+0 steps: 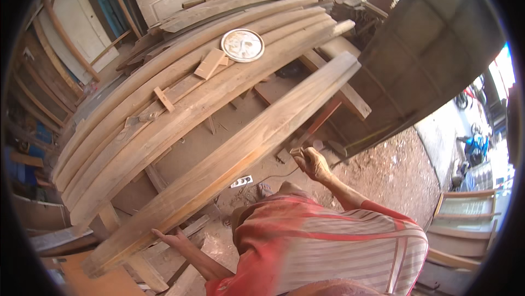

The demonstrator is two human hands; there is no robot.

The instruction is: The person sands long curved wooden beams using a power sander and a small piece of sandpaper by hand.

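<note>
A long, thick wooden beam point(235, 148) lies diagonally before me, from near left to far right, its ends on timber supports. My left hand point(174, 238) is open at the beam's near end, fingers stretched out, the fingertips at its lower side edge; whether they touch it I cannot tell. My right hand point(313, 165) is closed in the air, to the right of the beam and apart from it. Its fingers are curled round something small and tan that I cannot make out.
More long planks point(219, 83) lie side by side beyond the beam, bearing a stained round white lid point(242, 45) and small wood blocks point(210, 63). A white power strip point(241, 181) with a cord lies on the ground. A large dark panel point(421, 50) leans at right.
</note>
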